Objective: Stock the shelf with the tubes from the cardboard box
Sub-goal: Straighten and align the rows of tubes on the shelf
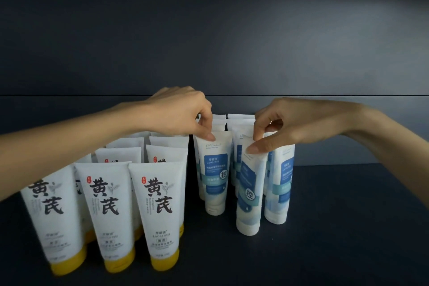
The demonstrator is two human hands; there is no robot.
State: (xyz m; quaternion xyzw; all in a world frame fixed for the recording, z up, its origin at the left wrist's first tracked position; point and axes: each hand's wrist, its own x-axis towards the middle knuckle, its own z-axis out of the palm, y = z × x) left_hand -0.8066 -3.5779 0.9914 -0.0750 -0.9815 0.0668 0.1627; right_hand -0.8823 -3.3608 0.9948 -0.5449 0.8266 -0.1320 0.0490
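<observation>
At the far left we see the yellow-capped tubes (157,211) standing cap-down in rows on the dark shelf (348,227), packed side by side and running back toward the rear panel (209,30). Just to their right stand the blue-labelled tubes in shorter rows. Our left hand (183,111) reaches over the yellow-capped rows and pinches the flat top edge of the front left blue tube (214,174) between thumb and forefinger, and that tube stands upright on its cap. Next, our right hand (290,123) pinches the top seam of the tilted blue tube (250,190), which leans with its top to the right and its cap down at the shelf, ahead of its neighbours. Just beside it, the rightmost blue tube (279,183) stands upright.
</observation>
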